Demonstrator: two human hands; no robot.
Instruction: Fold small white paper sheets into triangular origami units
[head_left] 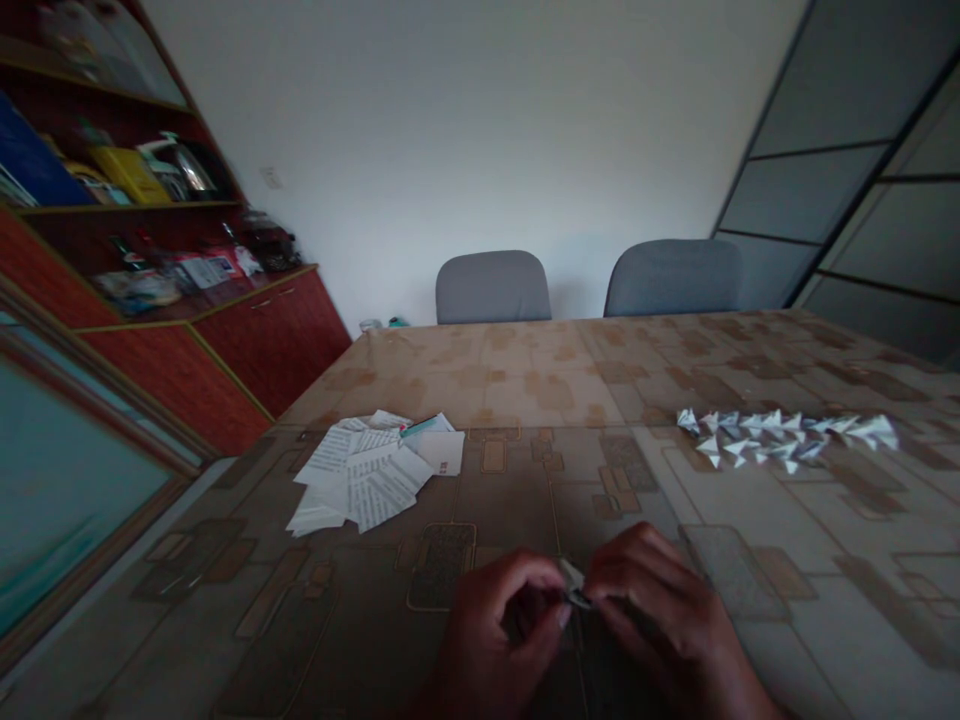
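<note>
Close to the table's near edge, my left hand pinches a small folded piece of paper between thumb and forefinger. My right hand grips the same paper from the other side, its fingertips nearly meeting those of the left. Part of the paper is hidden by the fingers. Farther off to the left lies a fanned pile of printed paper pieces. At the right, several small pointed folded paper shapes lie in uneven rows.
The table has a patterned cover. Two grey chairs stand behind its far edge. A reddish wooden cabinet with filled shelves is at the left, and dark panelled doors are at the right.
</note>
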